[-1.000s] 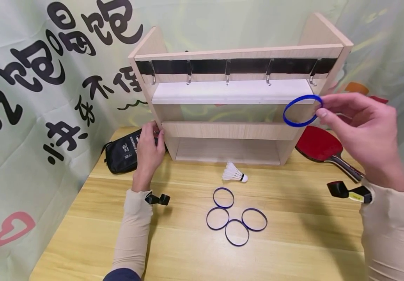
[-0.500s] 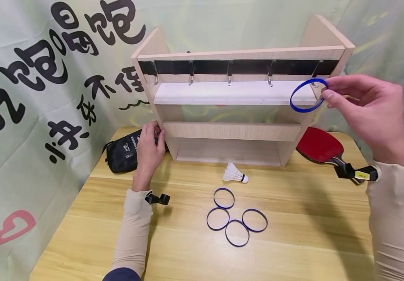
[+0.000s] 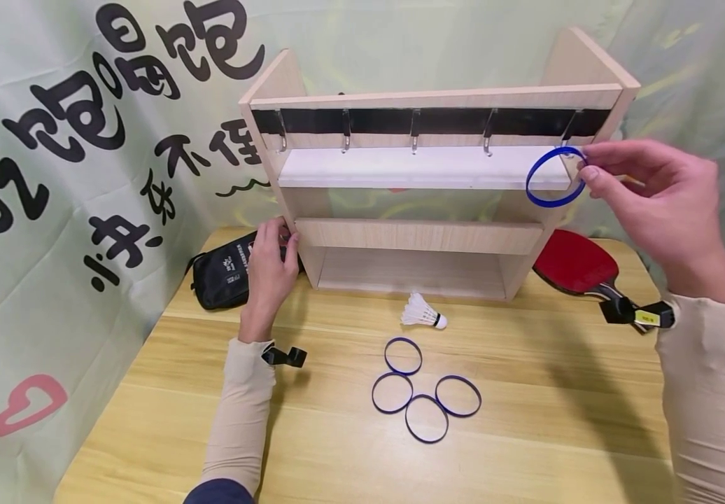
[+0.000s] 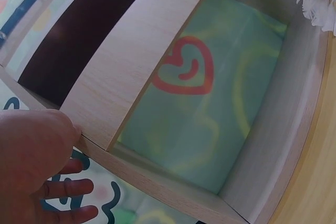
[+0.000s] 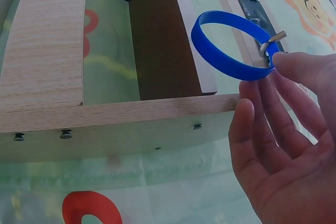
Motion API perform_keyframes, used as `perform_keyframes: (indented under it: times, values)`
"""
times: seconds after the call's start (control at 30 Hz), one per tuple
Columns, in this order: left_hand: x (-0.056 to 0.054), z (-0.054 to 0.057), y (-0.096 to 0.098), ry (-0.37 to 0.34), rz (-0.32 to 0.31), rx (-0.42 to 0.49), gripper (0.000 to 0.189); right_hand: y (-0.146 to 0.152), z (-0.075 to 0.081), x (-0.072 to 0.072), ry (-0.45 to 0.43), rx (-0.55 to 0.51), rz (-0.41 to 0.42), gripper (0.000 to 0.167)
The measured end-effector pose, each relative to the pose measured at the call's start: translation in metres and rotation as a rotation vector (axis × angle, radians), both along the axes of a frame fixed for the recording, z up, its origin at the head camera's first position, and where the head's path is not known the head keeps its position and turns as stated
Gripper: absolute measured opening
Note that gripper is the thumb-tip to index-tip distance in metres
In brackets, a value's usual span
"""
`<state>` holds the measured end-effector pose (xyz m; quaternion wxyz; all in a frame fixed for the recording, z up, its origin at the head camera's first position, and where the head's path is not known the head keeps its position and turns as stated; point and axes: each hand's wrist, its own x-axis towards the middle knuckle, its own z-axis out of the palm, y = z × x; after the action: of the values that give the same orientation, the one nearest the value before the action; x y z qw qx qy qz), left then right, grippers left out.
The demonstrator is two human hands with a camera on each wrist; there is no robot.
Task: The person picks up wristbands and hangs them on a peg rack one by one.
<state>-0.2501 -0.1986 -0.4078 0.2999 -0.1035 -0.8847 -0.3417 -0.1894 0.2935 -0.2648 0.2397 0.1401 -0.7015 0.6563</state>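
My right hand pinches a blue wristband between thumb and fingertips at the upper right of the wooden shelf unit. In the right wrist view, the rightmost metal hook shows through the band's opening, its tip overlapping the band's far edge. My left hand rests against the left side panel, thumb at its front edge and fingers along the outer side, partly hidden in the head view. More blue wristbands, several in a touching group, lie on the table; the front one is closest to me.
A white shuttlecock lies before the shelf. A black zipped pouch sits behind my left hand, and a red table tennis paddle is at the right. Several hooks line the black strip. Printed cloth hangs around the table.
My right hand has risen and moved slightly right with the wristband, then dipped a little, bringing it over the rightmost hook. The left hand stays against the shelf.
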Motion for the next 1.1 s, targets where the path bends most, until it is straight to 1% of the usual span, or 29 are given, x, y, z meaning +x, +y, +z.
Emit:
perform_keyframes:
  times: [0.1,0.2,0.23,0.3,0.53,0.6,0.67,0.8,0.83,1.1]
  values:
    - [0.001,0.0,0.001,-0.004,-0.001,0.0,0.027,0.001,-0.003,0.004,-0.022,0.046,-0.043,0.035]
    - [0.001,-0.001,0.002,-0.006,-0.003,0.004,0.026,0.001,-0.009,0.008,-0.039,0.032,-0.044,0.035]
    - [0.001,-0.001,0.002,-0.007,-0.004,0.005,0.026,0.001,-0.01,0.01,-0.047,0.047,-0.054,0.035]
    - [0.001,-0.001,0.002,-0.01,-0.002,0.004,0.026,0.0,-0.014,0.013,-0.048,0.041,-0.052,0.035]
    - [0.001,0.0,0.001,-0.01,-0.004,-0.001,0.027,-0.007,-0.025,0.029,-0.044,0.243,-0.168,0.033]
    - [0.001,0.0,0.002,-0.008,-0.005,0.003,0.027,-0.008,-0.028,0.032,-0.052,0.238,-0.152,0.032]
    - [0.001,0.0,0.002,-0.011,-0.004,0.005,0.027,-0.011,-0.031,0.035,-0.061,0.288,-0.16,0.032]
    - [0.001,0.0,0.002,-0.022,-0.002,0.002,0.027,-0.017,-0.042,0.038,-0.052,0.345,-0.123,0.03]
    - [0.002,0.0,0.002,-0.021,-0.002,0.004,0.027,-0.02,-0.045,0.038,-0.045,0.372,-0.121,0.029]
    - [0.001,0.003,0.0,-0.013,0.005,0.004,0.027,-0.042,-0.08,0.035,0.003,0.469,-0.018,0.028]
